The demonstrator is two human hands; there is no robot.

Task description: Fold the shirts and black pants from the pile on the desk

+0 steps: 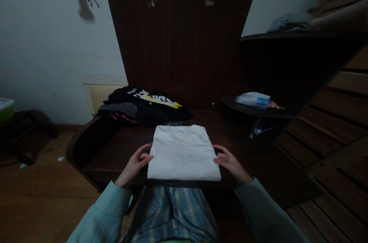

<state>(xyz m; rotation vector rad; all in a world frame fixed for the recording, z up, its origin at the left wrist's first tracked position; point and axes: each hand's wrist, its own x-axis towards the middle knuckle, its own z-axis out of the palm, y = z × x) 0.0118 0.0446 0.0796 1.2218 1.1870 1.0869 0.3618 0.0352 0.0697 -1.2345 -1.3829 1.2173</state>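
Note:
A folded white t-shirt (182, 153) lies flat on a dark wooden table (115, 151) right in front of me. My left hand (137, 163) pinches its left edge with curled fingers. My right hand (228, 160) grips the right edge the same way. Both sleeves are pale green. My lap in blue plaid trousers (175, 212) shows below the table's near edge.
A pile of dark clothes (143, 107), one with yellow and white print, sits at the table's far left. A small round shelf (247, 109) to the right holds a plastic packet (253, 99). A dark wardrobe (181, 32) stands behind. Wooden stairs (339, 120) rise on the right.

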